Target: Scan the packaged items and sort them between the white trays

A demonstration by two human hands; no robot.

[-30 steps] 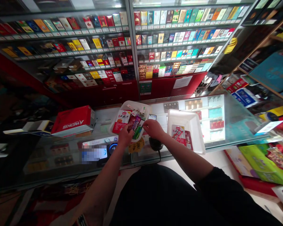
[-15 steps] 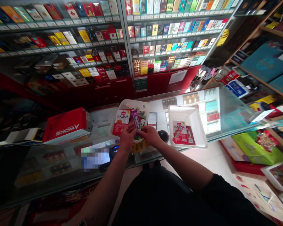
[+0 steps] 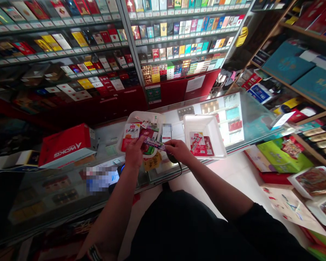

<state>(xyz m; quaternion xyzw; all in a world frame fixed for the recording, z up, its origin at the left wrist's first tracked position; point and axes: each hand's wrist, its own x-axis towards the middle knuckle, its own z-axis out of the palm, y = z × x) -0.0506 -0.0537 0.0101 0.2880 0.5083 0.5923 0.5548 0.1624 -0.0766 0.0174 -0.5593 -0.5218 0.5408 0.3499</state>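
Observation:
A purple stick-shaped candy pack (image 3: 155,143) with pale lettering lies nearly level between my hands. My left hand (image 3: 134,151) pinches its left end, and my right hand (image 3: 179,150) has the right end between thumb and fingers. Beneath them on the glass counter is a white plastic tub (image 3: 159,116) of mixed snack packets. In that tub, a red-and-white snack packet (image 3: 131,132) stands beside my left fingers. To the right, a second white tub (image 3: 218,139) contains red packets (image 3: 205,146). A phone (image 3: 166,133) lies between the two tubs.
A red box (image 3: 66,146) sits on the counter's left side, near a lit, blurred-out screen (image 3: 101,179). Behind the glass counter (image 3: 176,170) rise shelves of cigarette packs (image 3: 163,54). Boxes and bags, one a green bag (image 3: 279,156), crowd the right. A black cable hangs below my right hand.
The candy pack has turned from nearly upright to nearly level. My hands have moved farther apart, one at each end. The whole view has shifted, so the surroundings appear farther left.

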